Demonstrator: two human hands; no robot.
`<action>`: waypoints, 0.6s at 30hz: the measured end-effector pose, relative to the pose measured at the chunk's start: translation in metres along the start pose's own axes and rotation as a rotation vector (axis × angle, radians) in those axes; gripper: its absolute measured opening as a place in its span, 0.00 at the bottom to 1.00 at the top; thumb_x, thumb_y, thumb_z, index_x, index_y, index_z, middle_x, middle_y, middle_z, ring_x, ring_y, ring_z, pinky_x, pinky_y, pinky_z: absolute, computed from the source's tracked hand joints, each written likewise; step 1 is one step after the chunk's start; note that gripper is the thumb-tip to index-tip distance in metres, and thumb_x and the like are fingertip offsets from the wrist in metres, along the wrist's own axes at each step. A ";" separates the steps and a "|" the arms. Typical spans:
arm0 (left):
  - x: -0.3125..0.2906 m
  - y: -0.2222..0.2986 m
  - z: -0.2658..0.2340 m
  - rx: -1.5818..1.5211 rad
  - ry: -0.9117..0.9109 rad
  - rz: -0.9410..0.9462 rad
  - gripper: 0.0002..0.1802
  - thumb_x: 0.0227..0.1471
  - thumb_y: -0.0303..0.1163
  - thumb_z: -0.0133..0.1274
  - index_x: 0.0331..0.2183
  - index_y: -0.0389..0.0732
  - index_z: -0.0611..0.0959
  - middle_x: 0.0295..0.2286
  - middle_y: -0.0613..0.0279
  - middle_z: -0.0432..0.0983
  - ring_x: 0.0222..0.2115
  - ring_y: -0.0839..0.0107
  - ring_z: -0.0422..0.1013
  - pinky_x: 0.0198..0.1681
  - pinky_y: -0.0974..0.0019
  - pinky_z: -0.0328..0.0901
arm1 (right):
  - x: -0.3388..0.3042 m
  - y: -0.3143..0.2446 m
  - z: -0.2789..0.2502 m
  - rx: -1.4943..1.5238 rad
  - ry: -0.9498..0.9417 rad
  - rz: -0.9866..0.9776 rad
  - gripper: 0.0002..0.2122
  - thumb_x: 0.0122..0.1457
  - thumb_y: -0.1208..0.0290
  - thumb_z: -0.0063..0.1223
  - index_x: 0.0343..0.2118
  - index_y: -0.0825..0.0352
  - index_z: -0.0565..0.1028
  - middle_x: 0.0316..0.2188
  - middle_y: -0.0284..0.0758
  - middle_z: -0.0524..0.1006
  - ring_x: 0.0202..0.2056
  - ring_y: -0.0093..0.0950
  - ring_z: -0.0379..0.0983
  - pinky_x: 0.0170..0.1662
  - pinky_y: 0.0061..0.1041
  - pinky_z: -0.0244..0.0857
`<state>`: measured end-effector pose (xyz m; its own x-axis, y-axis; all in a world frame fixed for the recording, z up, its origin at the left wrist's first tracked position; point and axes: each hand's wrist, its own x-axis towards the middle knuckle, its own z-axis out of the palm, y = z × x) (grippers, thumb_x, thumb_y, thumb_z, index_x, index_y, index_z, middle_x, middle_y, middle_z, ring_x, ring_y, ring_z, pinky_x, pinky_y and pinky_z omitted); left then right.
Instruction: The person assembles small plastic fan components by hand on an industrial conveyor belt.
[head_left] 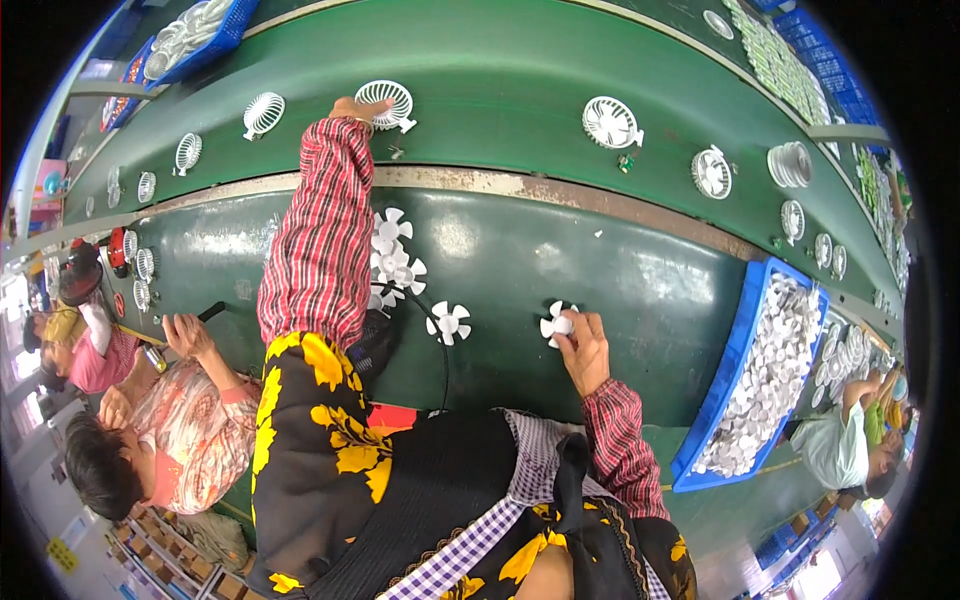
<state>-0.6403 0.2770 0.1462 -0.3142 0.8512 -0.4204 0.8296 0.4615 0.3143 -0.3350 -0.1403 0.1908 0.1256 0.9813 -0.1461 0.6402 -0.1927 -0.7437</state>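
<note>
My left hand (358, 109) reaches far out over the green conveyor belt. Its fingers are closed on the rim of a round white slatted fan housing (392, 97). Lower down, over the dark green worktable, my right hand (588, 352) pinches a small white fan blade (557, 322) by its edge. Another loose fan blade (449, 323) lies to the left of it. A little heap of white fan blades (392, 258) sits beside my left forearm, and a black cable runs down past it.
More white housings, such as one with wiring (612, 122), stand along the conveyor belt (500, 60). A blue crate (735, 375) full of small white parts stands at the right. Co-workers sit at both sides; one person's hand (188, 337) is at the left table edge.
</note>
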 end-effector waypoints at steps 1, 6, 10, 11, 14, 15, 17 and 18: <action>-0.007 0.005 0.017 -0.117 -0.039 -0.002 0.49 0.22 0.60 0.66 0.40 0.29 0.76 0.33 0.46 0.76 0.37 0.59 0.73 0.40 0.61 0.67 | -0.001 -0.003 -0.004 0.021 0.028 0.019 0.15 0.45 0.82 0.56 0.39 0.68 0.70 0.31 0.41 0.68 0.24 0.31 0.70 0.26 0.25 0.66; -0.160 0.000 0.034 -1.124 -0.414 0.129 0.21 0.39 0.28 0.62 0.37 0.30 0.74 0.30 0.52 0.76 0.27 0.64 0.75 0.28 0.61 0.73 | 0.017 -0.042 -0.034 0.133 0.150 -0.102 0.16 0.45 0.82 0.57 0.40 0.68 0.72 0.30 0.37 0.68 0.23 0.25 0.67 0.26 0.22 0.65; -0.279 0.016 0.049 -1.233 -0.899 0.143 0.19 0.52 0.34 0.51 0.42 0.30 0.71 0.36 0.51 0.73 0.34 0.62 0.73 0.34 0.56 0.74 | 0.023 -0.074 -0.077 0.083 0.259 -0.254 0.16 0.45 0.82 0.56 0.40 0.67 0.71 0.34 0.40 0.68 0.30 0.33 0.71 0.29 0.27 0.67; -0.299 0.018 0.049 -1.181 -0.960 0.150 0.19 0.55 0.35 0.46 0.44 0.32 0.69 0.39 0.52 0.72 0.39 0.62 0.71 0.39 0.52 0.71 | 0.022 -0.075 -0.083 0.013 0.280 -0.313 0.16 0.45 0.82 0.57 0.40 0.68 0.71 0.34 0.39 0.67 0.29 0.30 0.70 0.28 0.24 0.67; -0.354 0.029 0.044 -1.187 -0.981 0.292 0.25 0.56 0.45 0.42 0.45 0.32 0.68 0.38 0.53 0.71 0.37 0.65 0.72 0.36 0.59 0.73 | 0.015 -0.075 -0.095 -0.057 0.276 -0.385 0.16 0.45 0.79 0.57 0.39 0.67 0.72 0.34 0.39 0.68 0.31 0.35 0.71 0.31 0.29 0.67; -0.365 0.032 0.044 -1.134 -0.976 0.328 0.27 0.56 0.48 0.41 0.46 0.32 0.66 0.38 0.54 0.70 0.37 0.67 0.72 0.36 0.62 0.72 | 0.011 -0.074 -0.098 -0.056 0.268 -0.383 0.15 0.45 0.78 0.58 0.39 0.67 0.72 0.34 0.39 0.68 0.32 0.37 0.70 0.32 0.30 0.67; -0.389 0.036 0.047 -1.082 -0.931 0.385 0.28 0.56 0.49 0.41 0.46 0.31 0.66 0.37 0.55 0.70 0.35 0.70 0.72 0.35 0.66 0.72 | 0.001 -0.071 -0.104 -0.062 0.279 -0.411 0.16 0.44 0.78 0.58 0.39 0.68 0.72 0.33 0.39 0.68 0.32 0.37 0.70 0.32 0.30 0.67; -0.398 0.037 0.047 -1.023 -0.906 0.443 0.29 0.56 0.48 0.42 0.46 0.30 0.65 0.36 0.56 0.69 0.33 0.73 0.71 0.33 0.68 0.72 | -0.004 -0.070 -0.105 -0.066 0.285 -0.439 0.16 0.44 0.79 0.58 0.38 0.68 0.71 0.33 0.38 0.68 0.32 0.37 0.70 0.32 0.30 0.67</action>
<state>-0.4627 -0.0558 0.2855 0.5969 0.6999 -0.3924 -0.0330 0.5100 0.8595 -0.3011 -0.1303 0.3118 0.0302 0.9324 0.3601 0.7241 0.2279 -0.6509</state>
